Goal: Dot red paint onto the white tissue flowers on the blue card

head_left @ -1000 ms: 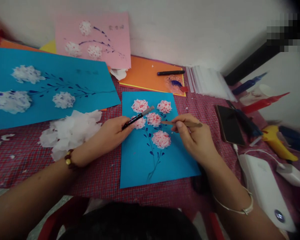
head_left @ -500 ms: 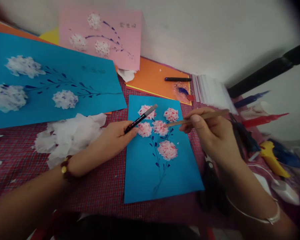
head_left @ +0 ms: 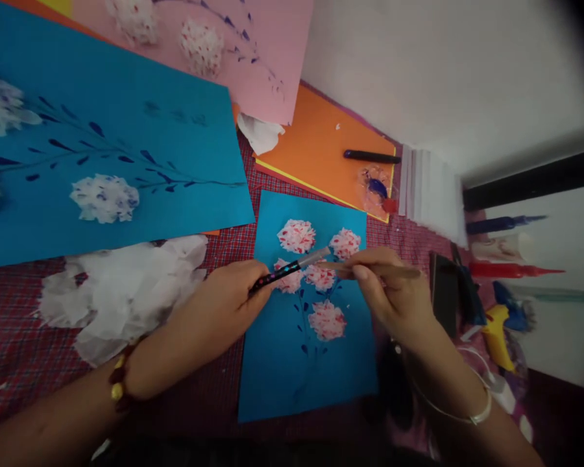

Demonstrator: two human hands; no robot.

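Note:
My left hand [head_left: 241,292] is closed around a dark, speckled pen-like stick [head_left: 287,271] with a grey end, which points over the paper flowers. In my right hand [head_left: 394,292] I pinch a thin wooden stick [head_left: 343,265], its tip at the middle flower [head_left: 320,277]. Both hands are above a blue sheet [head_left: 277,376] that bears several red-and-white tissue flowers [head_left: 327,320] and painted dark blue stems with leaves. Whether the wooden tip touches the flower or hovers just over it, I cannot tell.
White tissue pieces [head_left: 121,292] lie beside my left forearm. Larger blue [head_left: 175,78] and pink [head_left: 272,32] flower sheets lie at the upper left. Behind are orange card [head_left: 316,136], a black marker [head_left: 372,156] and a paint blob [head_left: 377,188]. White strips [head_left: 431,188] and a yellow-handled tool [head_left: 497,337] are on the right.
The view has shifted, moving the sheets within the picture. My hands have come closer together, and the left hand's stick now tilts flatter, its grey end near the wooden tip.

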